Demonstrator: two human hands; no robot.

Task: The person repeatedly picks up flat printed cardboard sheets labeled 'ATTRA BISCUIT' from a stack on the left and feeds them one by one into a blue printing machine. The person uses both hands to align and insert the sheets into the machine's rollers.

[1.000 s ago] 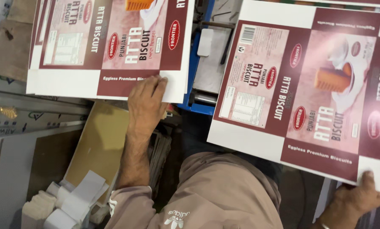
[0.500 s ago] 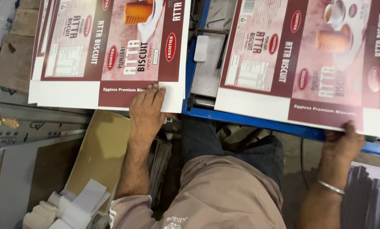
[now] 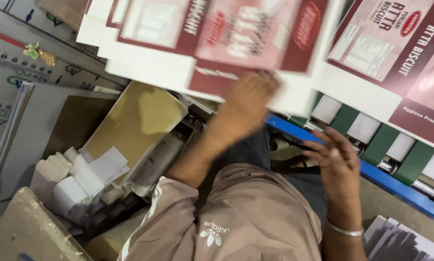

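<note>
Left hand (image 3: 248, 99), blurred, pressing on the near edge of the printed carton sheets (image 3: 202, 43), grip impossible to tell. Right hand (image 3: 335, 159) hovering open and empty over the blue conveyor rail (image 3: 401, 186), near another sheet (image 3: 396, 63).

Even, soft indoor light; heavy motion blur over upper centre; lower corners dim.

Motion-blurred printed sheet (image 3: 236, 38), top cropped

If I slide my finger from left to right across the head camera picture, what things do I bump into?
White paper rolls → tan board → left hand → right hand → green and white rollers.
</note>
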